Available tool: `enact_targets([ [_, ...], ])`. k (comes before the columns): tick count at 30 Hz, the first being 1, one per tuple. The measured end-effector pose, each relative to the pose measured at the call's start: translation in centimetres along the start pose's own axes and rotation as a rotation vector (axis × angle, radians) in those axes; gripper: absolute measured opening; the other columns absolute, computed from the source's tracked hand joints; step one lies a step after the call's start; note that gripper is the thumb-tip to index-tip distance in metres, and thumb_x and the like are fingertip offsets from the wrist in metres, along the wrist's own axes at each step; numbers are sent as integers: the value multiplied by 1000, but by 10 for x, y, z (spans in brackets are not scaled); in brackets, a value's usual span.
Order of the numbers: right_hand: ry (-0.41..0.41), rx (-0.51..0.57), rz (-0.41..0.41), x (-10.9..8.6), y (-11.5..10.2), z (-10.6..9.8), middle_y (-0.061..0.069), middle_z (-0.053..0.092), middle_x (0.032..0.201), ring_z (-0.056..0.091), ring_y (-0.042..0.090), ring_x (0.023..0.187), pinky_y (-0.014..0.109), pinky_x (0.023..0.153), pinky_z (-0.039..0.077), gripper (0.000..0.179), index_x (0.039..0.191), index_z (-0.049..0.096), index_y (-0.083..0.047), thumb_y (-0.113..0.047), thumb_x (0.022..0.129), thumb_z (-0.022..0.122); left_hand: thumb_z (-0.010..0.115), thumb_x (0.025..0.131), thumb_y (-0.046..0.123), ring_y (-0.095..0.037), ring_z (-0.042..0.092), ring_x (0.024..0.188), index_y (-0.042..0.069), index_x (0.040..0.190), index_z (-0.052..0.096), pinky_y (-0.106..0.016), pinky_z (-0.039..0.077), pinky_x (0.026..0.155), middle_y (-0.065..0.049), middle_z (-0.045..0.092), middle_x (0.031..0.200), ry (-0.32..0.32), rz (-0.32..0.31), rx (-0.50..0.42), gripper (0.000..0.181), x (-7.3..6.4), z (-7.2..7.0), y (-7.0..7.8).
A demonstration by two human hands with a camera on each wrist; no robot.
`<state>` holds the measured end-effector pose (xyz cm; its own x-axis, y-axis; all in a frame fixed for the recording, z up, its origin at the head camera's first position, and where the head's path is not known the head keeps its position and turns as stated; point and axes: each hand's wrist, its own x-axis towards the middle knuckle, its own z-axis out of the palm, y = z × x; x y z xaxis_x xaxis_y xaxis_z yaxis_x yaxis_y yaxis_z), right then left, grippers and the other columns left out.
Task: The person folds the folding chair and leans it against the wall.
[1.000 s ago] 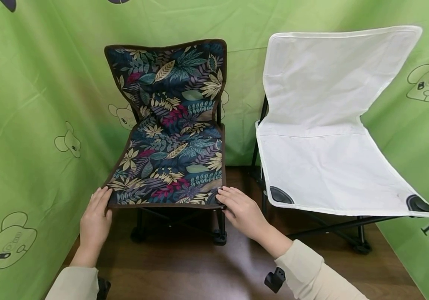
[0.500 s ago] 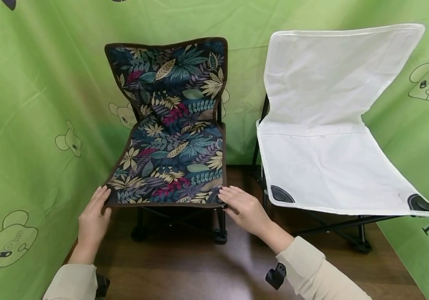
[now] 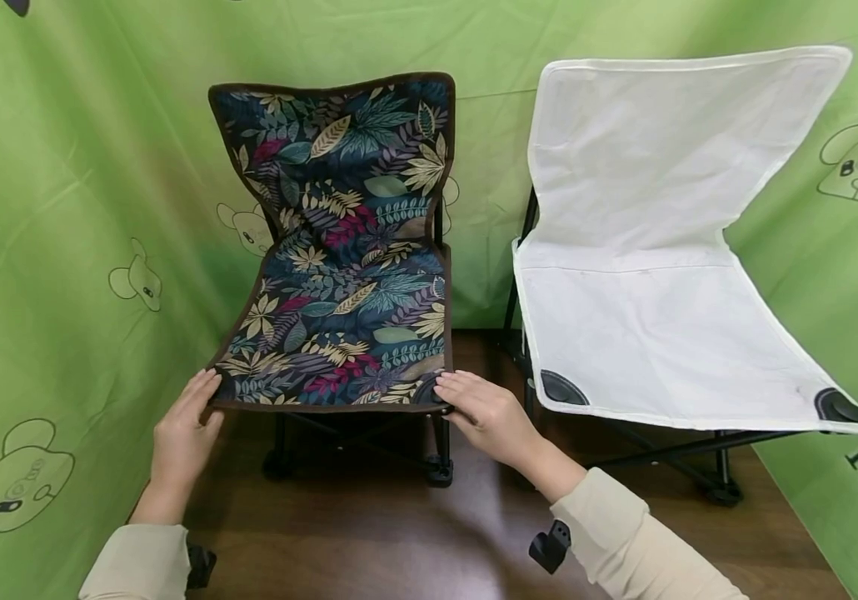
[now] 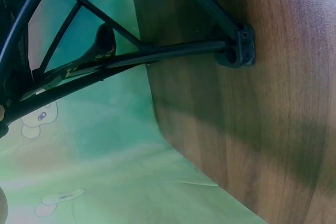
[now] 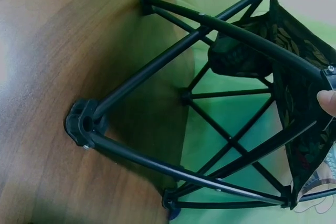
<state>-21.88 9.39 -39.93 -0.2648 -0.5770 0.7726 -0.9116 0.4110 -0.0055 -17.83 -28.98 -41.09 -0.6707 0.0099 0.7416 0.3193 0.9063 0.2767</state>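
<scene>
A folding chair with dark, leaf-patterned fabric [image 3: 346, 308] stands unfolded in the head view. My left hand [image 3: 186, 429] grips its front left corner, fingers on the edge and thumb lower. At the front right corner my right hand [image 3: 491, 417] holds on, fingertips over the dark corner patch. In the right wrist view the right thumb [image 5: 327, 101] shows below the fabric, beside the black crossed tubes [image 5: 205, 29]. A black foot [image 4: 239, 46] of the frame rests on the floor in the left wrist view.
To the right stands a white folding chair [image 3: 639, 333] with black corner patches. Green cloth printed with cartoon animals [image 3: 47, 275] hangs close on the left, behind and on the right. The floor [image 3: 399, 542] is brown wood grain.
Both hands stay at the chair's front corners. The left wrist has shifted slightly outward to the left. The patterned chair stands as before.
</scene>
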Motion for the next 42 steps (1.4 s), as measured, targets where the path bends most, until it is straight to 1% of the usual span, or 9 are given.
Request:
enact_targets([
  [5, -6, 3, 6, 2, 0, -1, 15, 61, 100, 57, 24, 95, 34, 85, 41, 42, 98, 63, 4, 0, 58, 73, 66, 58, -18, -33, 50, 101, -5, 106, 58, -44, 39, 75, -17, 55, 111, -2, -12, -12, 51, 3, -2, 3],
  [10, -7, 1, 9, 4, -1, -3, 14, 61, 100, 57, 24, 95, 33, 85, 41, 42, 99, 62, 4, -1, 59, 73, 65, 59, -17, -32, 50, 101, -5, 107, 58, -44, 39, 75, -17, 55, 110, -11, -24, -23, 49, 6, -4, 4],
  [19, 12, -3, 15, 7, -1, -2, 14, 61, 99, 57, 24, 94, 33, 85, 41, 40, 98, 63, 4, -1, 59, 73, 65, 59, -17, -31, 51, 100, -5, 105, 59, -41, 39, 76, -17, 56, 109, 10, -13, -37, 48, 9, -4, 5],
  [22, 18, 3, 17, 9, -1, -3, 15, 62, 99, 57, 24, 94, 33, 85, 41, 40, 98, 63, 4, -1, 60, 73, 65, 59, -16, -31, 52, 99, -5, 105, 59, -35, 38, 81, -16, 57, 109, 16, -13, -42, 48, 10, -3, 6],
  [26, 28, 1, 15, 10, 0, -3, 15, 62, 98, 57, 25, 93, 33, 84, 42, 39, 97, 63, 4, -1, 60, 73, 66, 58, -16, -31, 52, 98, -4, 105, 60, -24, 35, 88, -16, 57, 109, 21, 0, -49, 49, 10, -2, 4],
  [29, 32, -3, 17, 10, 0, -2, 15, 62, 98, 58, 25, 93, 34, 83, 42, 38, 96, 63, 4, -2, 60, 73, 67, 57, -16, -32, 52, 98, -4, 105, 60, -18, 33, 89, -16, 57, 108, 21, 7, -57, 50, 11, -2, 3],
  [32, 32, -4, 17, 12, 0, -3, 15, 62, 98, 57, 25, 93, 34, 83, 42, 38, 96, 63, 4, -2, 60, 73, 67, 57, -16, -32, 53, 97, -4, 105, 60, -23, 35, 87, -16, 57, 108, 21, 7, -57, 50, 11, -2, 4],
  [36, 31, -13, 9, 14, 1, -2, 15, 62, 98, 57, 25, 93, 33, 84, 42, 38, 97, 63, 4, -2, 60, 73, 67, 56, -17, -32, 53, 97, -4, 105, 60, -34, 39, 78, -16, 57, 108, 31, 9, -53, 50, 13, -3, 4],
  [42, 29, -18, 7, 16, 1, -2, 15, 62, 98, 58, 24, 93, 33, 84, 42, 37, 96, 63, 4, -3, 61, 72, 67, 55, -17, -31, 53, 96, -4, 104, 60, -35, 39, 74, -15, 58, 107, 48, 20, -49, 51, 14, -3, 5],
])
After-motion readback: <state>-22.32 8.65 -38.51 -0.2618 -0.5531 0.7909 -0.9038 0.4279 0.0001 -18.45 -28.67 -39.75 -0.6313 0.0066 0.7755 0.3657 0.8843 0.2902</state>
